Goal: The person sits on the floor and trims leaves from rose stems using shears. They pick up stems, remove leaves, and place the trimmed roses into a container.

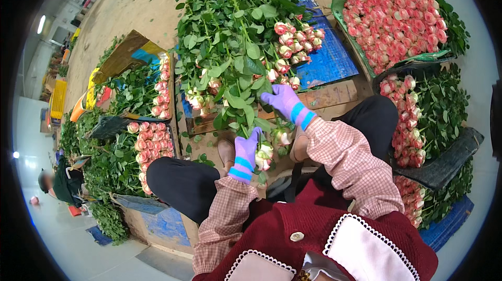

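Both my hands wear purple knit gloves with blue-striped cuffs. My left hand [246, 151] is closed around a leafy rose stem [244, 130], just beside a white-and-pink rose head [264, 155]. Farther out, my right hand [285, 102] reaches into the foliage at the front of the heap; leaves hide its fingertips, so its grip is unclear. A second pale rose head [282, 138] hangs below that hand. Before me lies a large heap of cut roses [219, 34], mostly green leaves, with pink-edged white blooms [298, 42] along its right side.
The heap rests on a wooden stand [329, 94] with a blue sheet [329, 61]. Sorted roses stand in partitioned racks at left [153, 140] and right [404, 124]. A green-wrapped mass of pink roses [392, 22] is at upper right. Another person [66, 183] is at far left.
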### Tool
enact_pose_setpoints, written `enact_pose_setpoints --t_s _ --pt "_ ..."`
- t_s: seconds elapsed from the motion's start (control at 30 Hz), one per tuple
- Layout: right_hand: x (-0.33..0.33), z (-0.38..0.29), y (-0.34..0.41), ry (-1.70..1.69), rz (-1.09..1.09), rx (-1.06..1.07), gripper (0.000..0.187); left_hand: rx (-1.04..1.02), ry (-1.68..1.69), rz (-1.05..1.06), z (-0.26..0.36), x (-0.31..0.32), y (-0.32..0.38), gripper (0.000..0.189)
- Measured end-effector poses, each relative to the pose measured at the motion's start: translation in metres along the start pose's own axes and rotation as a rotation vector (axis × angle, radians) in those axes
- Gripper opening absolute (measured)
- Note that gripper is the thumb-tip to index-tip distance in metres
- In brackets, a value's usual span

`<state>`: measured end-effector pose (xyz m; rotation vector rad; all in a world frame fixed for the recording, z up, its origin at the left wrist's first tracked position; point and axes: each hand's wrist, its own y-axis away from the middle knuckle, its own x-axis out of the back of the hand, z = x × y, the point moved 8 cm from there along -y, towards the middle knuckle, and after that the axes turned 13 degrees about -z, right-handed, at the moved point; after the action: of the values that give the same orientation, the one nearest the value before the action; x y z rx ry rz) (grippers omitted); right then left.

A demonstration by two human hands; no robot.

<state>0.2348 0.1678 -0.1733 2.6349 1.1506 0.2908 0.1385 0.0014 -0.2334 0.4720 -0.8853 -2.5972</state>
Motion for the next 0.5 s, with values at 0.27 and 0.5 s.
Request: enact_pose_setpoints --t_s 0.27,0.5 --pt "0.065 -0.043 0.007 -0.422 0.056 0.328 0.021 -0.284 0.358 -0.155 0.04 -0.019 0.038 0.021" --pt "0.065 -0.003 -0.017 0.546 0.015 0.034 0.029 -0.62 0.325 -0.056 0.167 0.021 0.106 0.029"
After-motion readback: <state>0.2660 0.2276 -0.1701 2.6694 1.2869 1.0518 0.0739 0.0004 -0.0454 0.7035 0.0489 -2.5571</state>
